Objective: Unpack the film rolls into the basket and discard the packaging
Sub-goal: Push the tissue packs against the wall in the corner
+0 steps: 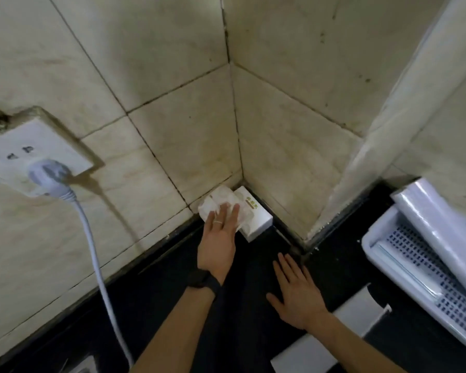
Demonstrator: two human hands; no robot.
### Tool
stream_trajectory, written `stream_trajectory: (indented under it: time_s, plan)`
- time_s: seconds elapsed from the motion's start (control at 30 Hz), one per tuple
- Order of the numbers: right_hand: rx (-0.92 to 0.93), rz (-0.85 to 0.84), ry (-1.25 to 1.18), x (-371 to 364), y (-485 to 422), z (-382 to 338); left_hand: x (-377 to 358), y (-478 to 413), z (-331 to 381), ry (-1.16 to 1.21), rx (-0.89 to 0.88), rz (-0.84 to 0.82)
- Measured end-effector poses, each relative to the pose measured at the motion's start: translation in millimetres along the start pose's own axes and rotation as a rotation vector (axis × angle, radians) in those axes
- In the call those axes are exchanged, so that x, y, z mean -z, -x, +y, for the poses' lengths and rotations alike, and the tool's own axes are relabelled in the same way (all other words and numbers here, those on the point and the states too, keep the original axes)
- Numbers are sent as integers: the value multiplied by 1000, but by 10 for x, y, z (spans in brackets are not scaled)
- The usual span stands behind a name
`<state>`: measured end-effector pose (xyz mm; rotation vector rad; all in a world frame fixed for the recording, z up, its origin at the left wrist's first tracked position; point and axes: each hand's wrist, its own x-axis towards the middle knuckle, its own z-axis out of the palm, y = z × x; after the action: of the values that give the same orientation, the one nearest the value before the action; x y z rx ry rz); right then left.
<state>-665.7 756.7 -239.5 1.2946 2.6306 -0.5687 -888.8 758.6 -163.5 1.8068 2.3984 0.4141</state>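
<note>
Left hand (219, 239) flat, fingers straight, tips touching crumpled wrapper (218, 202) on white box (256, 217) in the wall corner ahead of it. Right hand (297, 294) open, fingers spread, palm down on black counter (250, 265). Basket (371, 239) well right of right hand, film roll (428, 214) lying across it. White carton (361, 309) just beside right wrist. Plug (49, 175) and cable far left of left hand.

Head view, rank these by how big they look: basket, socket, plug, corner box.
1. basket, though the frame cuts it off
2. socket
3. plug and corner box look alike; the box is partly covered and farther off, so I won't rank them
</note>
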Motion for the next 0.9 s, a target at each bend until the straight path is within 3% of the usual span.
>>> stream_trajectory:
  time_s: [0.13, 0.33, 0.9]
  plan:
    - [-74, -125, 29, -128, 120, 88, -59, -198, 296, -148, -42, -61]
    - [-68, -198, 24, -99, 95, 92, -269, -251, 403, -119, -14, -211]
    - [-65, -296, 70, -86, 64, 107, -267, -266, 314, -68, -80, -149]
